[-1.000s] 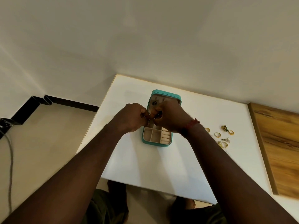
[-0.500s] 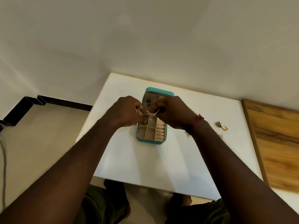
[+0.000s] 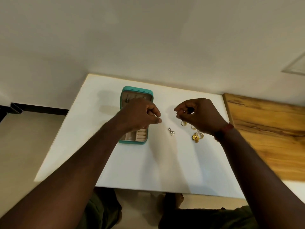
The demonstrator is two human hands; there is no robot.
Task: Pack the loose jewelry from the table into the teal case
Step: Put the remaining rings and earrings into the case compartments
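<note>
The open teal rectangular jewelry case lay left of centre on the white table, with beige-lined compartments showing at its near end. The left hand hovered over it, fingers curled, thumb and forefinger tips close together. Whether they pinched anything could not be told. Just right of the case lay a small silver triangular pendant. Further right, gold rings and a gold flower-shaped piece lay loose under the right hand. Its fingers were curled too, any hold unclear. A brown wooden board adjoined the table's right edge.
</note>
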